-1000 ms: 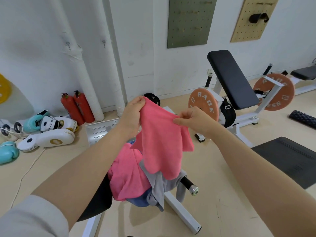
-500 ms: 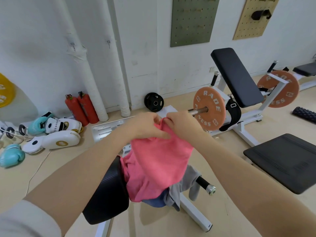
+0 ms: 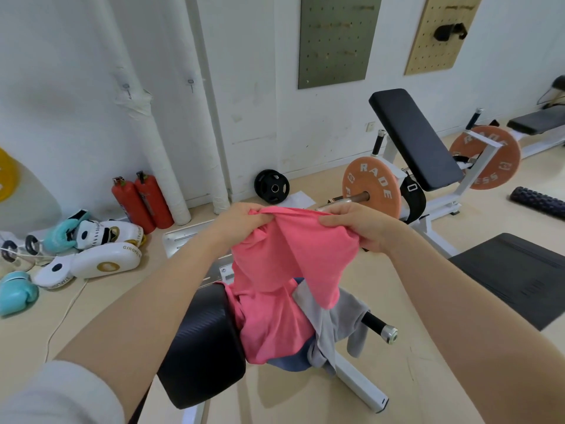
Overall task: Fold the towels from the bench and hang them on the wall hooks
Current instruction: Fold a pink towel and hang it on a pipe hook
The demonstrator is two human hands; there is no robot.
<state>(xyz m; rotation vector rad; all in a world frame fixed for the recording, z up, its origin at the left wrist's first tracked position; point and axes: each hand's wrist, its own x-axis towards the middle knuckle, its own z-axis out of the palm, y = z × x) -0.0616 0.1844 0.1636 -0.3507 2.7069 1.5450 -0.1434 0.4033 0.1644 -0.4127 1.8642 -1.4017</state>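
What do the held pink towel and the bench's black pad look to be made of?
Pink towel: soft matte cloth, perhaps microfibre; it drapes and creases between both hands. Black pad: looks like vinyl or faux leather with a fine woven-pattern texture and slight sheen; padding inside unseen.

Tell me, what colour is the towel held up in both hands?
Pink, plain with no pattern. The towel shows clearly in the head view.
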